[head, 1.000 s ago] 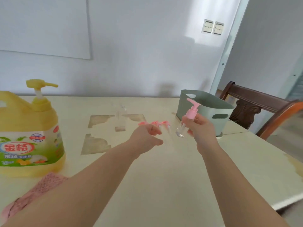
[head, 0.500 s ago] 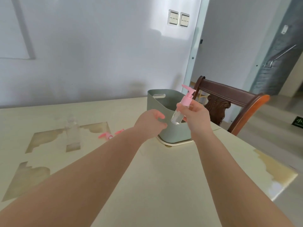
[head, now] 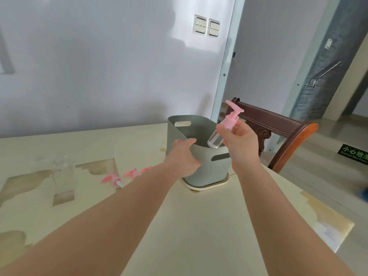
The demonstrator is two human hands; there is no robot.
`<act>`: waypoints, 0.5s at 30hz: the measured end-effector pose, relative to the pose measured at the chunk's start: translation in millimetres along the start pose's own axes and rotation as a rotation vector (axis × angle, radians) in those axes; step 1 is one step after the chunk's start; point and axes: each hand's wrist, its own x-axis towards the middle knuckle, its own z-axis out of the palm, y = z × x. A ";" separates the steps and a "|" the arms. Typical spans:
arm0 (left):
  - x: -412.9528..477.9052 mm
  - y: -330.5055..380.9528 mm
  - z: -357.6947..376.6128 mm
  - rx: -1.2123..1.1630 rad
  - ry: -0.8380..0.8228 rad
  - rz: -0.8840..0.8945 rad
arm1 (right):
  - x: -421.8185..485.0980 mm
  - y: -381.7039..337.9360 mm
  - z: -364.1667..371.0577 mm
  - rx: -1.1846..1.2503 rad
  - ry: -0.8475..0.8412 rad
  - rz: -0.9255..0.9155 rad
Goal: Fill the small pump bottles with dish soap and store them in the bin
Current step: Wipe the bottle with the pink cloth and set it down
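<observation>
A grey-green bin with handle slots stands on a cream lid at the table's far right. My right hand holds a small clear pump bottle with a pink pump head, tilted over the bin's open top. My left hand grips the bin's near-left rim. Two loose pink pump heads lie on the table left of the bin. A clear bottle without a pump stands further left. The big soap jug is out of view.
The cream table has patches of peeled surface at left and at its right corner. A dark wooden chair stands just behind the bin. A grey wall runs behind the table, with a doorway at right.
My view has swung right, leaving the yellow soap jug out of sight. My right hand has carried the pump bottle over the bin. My left hand has reached out and taken the bin's rim.
</observation>
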 end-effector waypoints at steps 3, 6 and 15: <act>1.1 -14.7 0.0 -0.091 0.072 -0.040 | -3.7 9.2 9.9 -0.023 -0.057 0.003; -3.0 -33.6 -1.1 -0.119 0.136 -0.077 | -9.0 27.6 26.9 -0.066 -0.179 0.035; -28.8 -81.4 1.4 -0.106 0.008 -0.260 | -28.2 97.1 48.6 -0.382 -0.390 0.201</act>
